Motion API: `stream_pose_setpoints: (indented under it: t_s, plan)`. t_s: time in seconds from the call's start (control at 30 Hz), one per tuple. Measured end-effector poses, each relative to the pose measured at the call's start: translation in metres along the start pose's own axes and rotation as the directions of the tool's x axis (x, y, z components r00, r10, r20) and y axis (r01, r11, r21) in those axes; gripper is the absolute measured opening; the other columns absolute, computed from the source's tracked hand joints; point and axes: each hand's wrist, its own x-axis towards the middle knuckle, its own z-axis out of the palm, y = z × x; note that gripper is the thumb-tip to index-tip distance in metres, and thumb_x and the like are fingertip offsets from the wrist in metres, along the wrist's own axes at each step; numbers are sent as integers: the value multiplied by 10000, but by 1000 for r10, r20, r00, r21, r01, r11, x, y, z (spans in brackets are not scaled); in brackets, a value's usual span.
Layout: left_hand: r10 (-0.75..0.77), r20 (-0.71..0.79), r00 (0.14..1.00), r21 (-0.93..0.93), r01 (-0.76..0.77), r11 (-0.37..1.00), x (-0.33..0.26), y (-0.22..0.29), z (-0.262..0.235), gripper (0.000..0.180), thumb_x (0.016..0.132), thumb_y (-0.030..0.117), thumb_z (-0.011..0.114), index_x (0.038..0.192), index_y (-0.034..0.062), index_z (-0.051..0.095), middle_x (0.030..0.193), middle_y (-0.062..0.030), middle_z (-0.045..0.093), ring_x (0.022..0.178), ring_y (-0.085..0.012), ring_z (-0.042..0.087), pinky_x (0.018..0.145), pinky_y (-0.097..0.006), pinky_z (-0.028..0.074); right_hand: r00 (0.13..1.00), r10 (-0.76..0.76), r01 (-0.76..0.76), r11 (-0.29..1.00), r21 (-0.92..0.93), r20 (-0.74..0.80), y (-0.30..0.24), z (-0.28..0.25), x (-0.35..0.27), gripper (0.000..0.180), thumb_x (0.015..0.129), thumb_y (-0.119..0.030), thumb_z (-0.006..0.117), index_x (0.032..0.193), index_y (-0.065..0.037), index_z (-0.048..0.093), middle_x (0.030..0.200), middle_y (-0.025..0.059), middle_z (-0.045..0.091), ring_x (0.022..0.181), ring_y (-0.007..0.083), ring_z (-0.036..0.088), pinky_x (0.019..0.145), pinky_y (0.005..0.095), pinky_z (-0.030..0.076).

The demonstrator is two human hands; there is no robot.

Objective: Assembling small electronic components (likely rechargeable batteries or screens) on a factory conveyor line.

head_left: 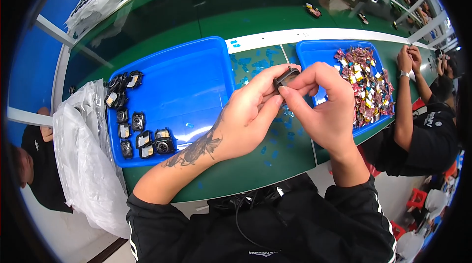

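Observation:
A small black plastic housing (286,78) is held up between my hands over the green table. My left hand (248,115) grips it from the left, fingers wrapped behind it. The thumb and fingertips of my right hand (324,103) pinch its right side. My fingers hide part of the housing. Left of my hands, a blue tray (196,61) holds several black camera-like units (163,141) with round lens-like fronts, grouped along its left side. To the right stands a second blue tray (309,49), heaped with small circuit boards (366,86) with wires and yellow and white parts.
Blue film scraps (255,63) litter the green table (236,182) between the trays. A white plastic bag (81,159) hangs by the left tray. Beyond a white ledge (275,37), a dark green belt (236,7) carries small assemblies. Close at right, a co-worker (418,125) sits with raised hands.

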Motion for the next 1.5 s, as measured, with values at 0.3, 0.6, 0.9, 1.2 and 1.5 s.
stream_pose_setpoints:
  t_s: [0.3,0.6,0.9,1.2,1.5]
  plan:
    - [-12,-1,1000,-85,12,996,1,-2,0,443,960,-48,425,1399,-39,370,1366,-155,495,1251,-217,513,1037,-345,440,996,79,-85,974,209,37,14,0,-2,237,742,0,733,858,-30,528,832,49,534,825,159,557,740,315,460]
    - [-5,-166,986,-172,-24,985,3,6,3,484,944,-36,431,1419,0,347,1335,-132,490,1153,-190,567,972,-320,505,932,354,-340,779,526,77,6,-4,-26,204,837,76,667,1013,36,571,983,73,617,875,114,646,771,236,546]
    - [247,-26,969,502,-201,841,3,7,-5,273,791,-90,628,1019,20,732,1105,-157,646,1050,-227,640,865,-306,533,898,328,-432,523,735,294,18,-14,-27,110,867,68,628,963,43,579,911,75,641,834,102,641,740,222,541]
    - [374,7,928,672,-281,685,2,3,-5,305,764,-54,704,1052,41,725,1101,-140,654,867,-199,675,726,-278,537,974,126,-180,935,304,188,2,-16,-27,184,783,51,686,954,-11,661,948,91,619,893,181,625,728,260,534]
    - [-55,54,997,166,46,985,0,12,0,177,821,-53,698,997,-48,708,1072,-137,635,923,-176,657,777,-258,568,904,244,-424,629,652,352,14,-30,-29,91,853,-33,684,870,-12,597,947,38,567,857,99,554,731,238,480]
